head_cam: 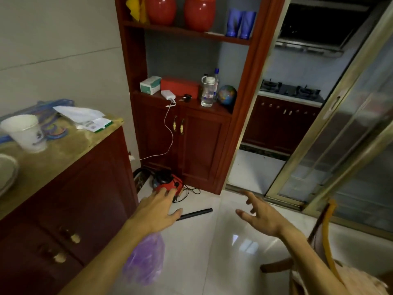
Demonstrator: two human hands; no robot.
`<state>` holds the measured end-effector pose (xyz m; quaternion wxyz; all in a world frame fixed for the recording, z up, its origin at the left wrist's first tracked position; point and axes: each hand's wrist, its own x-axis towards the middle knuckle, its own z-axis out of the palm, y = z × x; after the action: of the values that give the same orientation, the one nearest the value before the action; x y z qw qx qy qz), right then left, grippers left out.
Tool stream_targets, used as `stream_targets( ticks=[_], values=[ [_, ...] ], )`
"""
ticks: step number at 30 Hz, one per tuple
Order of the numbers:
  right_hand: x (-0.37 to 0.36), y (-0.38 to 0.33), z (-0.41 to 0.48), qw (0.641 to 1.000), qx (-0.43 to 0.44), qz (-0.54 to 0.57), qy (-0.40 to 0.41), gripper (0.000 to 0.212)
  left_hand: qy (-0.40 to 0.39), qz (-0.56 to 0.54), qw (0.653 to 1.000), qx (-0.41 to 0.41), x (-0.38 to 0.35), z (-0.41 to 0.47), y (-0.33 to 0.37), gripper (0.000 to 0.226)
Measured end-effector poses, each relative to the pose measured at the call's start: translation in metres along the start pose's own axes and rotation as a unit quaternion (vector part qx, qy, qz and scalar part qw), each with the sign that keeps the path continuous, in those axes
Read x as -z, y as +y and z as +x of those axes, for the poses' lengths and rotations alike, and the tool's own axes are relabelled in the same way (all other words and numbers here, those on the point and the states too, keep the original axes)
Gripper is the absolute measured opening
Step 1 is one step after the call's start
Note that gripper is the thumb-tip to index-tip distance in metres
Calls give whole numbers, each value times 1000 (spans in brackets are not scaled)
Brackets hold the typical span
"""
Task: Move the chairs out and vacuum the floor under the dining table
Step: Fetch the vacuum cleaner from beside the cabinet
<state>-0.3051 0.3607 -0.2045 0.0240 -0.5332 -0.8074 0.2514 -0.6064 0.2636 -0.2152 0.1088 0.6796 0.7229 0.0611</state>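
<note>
A white paper cup (pixel 26 133) is sitting on the stone top of a dark red sideboard (pixel 70 188) at the far left, with loose papers (pixel 81 116) lying further along the same top. Below its corner, a purple plastic bag (pixel 144 260) is hanging just under the left forearm. The left hand (pixel 157 209) is reaching forward with fingers spread and grasping nothing, its fingertips overlapping the near edge of the small red vacuum cleaner (pixel 167 182), which is resting on the white tiled floor (pixel 212 252) against the base of a red shelf cabinet (pixel 191 135). A black tube (pixel 195 213) is lying on the tiles just beside the left thumb. The right hand (pixel 261 218) is hovering open and empty over the floor. At the far right, a wooden chair (pixel 327 252) is standing near the sliding glass door (pixel 340 145).
</note>
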Motion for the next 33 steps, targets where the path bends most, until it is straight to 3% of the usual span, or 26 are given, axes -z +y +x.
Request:
stream_targets(
  ticks=[12,16,21,23,25,28,30,33],
  values=[
    [55,54,203,999,-23,8,-33,69,-32,2,999,-7,2,221,-24,60],
    [67,76,296,998,-3,20,-62,68,-50,-4,998,34,-13,296,-38,61],
    [74,93,411,991,40,41,-120,58,-42,-11,994,98,-30,365,-61,92],
    [66,97,456,985,54,60,-153,66,-46,-46,989,129,-39,381,-77,99],
    [57,90,495,977,78,75,-186,69,-42,-53,985,157,-49,392,-95,96],
    [29,70,542,965,97,79,-229,68,-121,-99,960,233,-81,403,-135,81],
    [10,59,565,962,93,72,-246,75,-117,-85,957,253,-89,410,-149,83],
    [-23,43,604,948,108,37,-297,68,-121,-91,943,296,-83,430,-166,98]
  ],
)
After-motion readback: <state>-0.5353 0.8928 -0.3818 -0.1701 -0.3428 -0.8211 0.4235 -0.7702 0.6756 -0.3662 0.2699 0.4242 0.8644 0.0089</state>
